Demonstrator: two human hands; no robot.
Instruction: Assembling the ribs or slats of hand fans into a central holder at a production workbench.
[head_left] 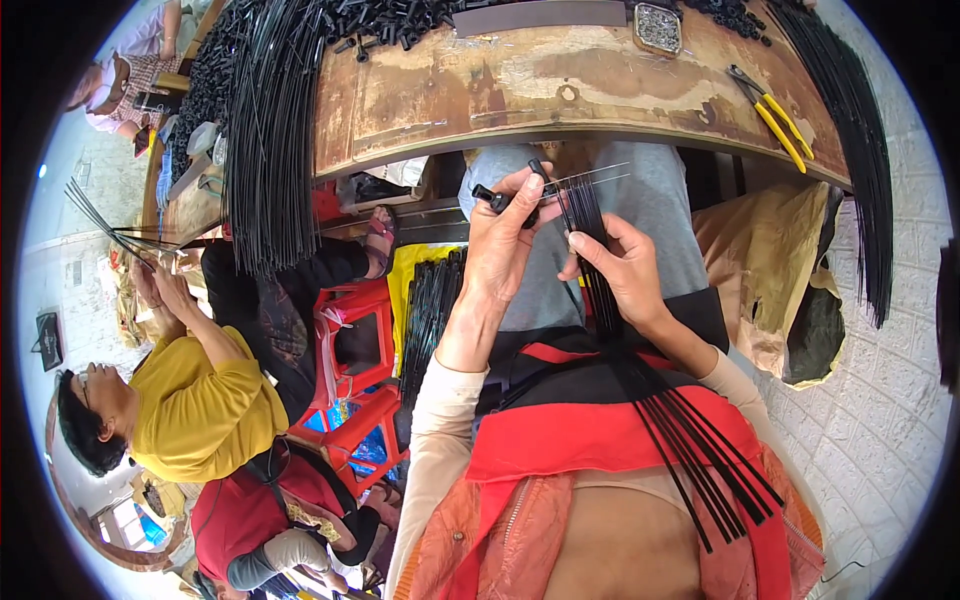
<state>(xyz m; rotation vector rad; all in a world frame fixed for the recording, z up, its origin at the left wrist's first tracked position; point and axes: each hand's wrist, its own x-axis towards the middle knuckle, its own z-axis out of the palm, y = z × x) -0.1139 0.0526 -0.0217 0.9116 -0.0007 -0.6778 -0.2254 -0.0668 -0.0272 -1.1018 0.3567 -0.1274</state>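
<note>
My left hand point(495, 240) is closed around a black plastic tubular part point(487, 196), and a second black piece point(537, 168) pokes out by its fingertips. Two thin metal wires point(608, 171) stick out to the right from there. My right hand point(622, 268) pinches a bundle of slim black rods point(588, 215). The bundle's upper ends meet the wires near my left fingers; whether they are threaded on cannot be told. Its lower ends fan out across my red and black apron point(570, 440).
Ahead stands a worn wooden table point(400, 110) with yellow-handled pliers point(780, 125), a small tray of metal bits point(657, 28) and heaps of black parts point(385, 20). Long black rods point(270, 150) overhang its left end. Left are red stools point(355, 335) and co-workers, one in a yellow top point(205, 400).
</note>
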